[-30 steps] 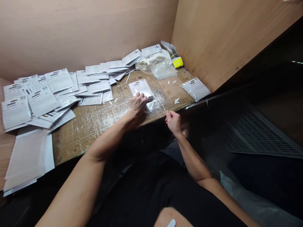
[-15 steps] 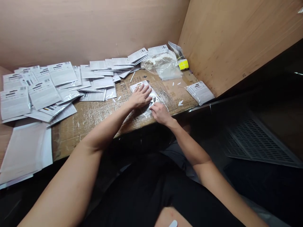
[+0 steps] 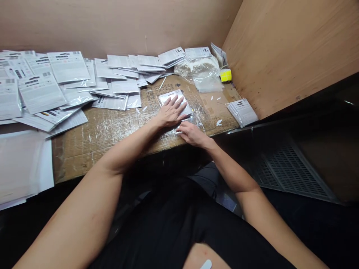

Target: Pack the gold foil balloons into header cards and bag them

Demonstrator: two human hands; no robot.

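Observation:
Under my left hand [image 3: 171,111] lies a clear plastic packet [image 3: 176,94] with a white printed card inside. The palm and spread fingers press it flat on the cardboard. My right hand [image 3: 192,133] is closed at the packet's near end, thumb and fingers pinched together. A small whitish bit shows at those fingertips, too small to name. Both hands cover much of the packet's near half.
Many finished-looking white card packets [image 3: 68,69] lie heaped along the back and left. A bundle of clear bags [image 3: 200,69], a yellow roll [image 3: 226,75] and a small packet stack [image 3: 243,112] are on the right. Paper scraps [image 3: 219,122] dot the cardboard [image 3: 112,129].
My right hand has slid slightly toward the table's near edge, fingers still pinched. My left hand stays flat on the packet. The view has shifted a little.

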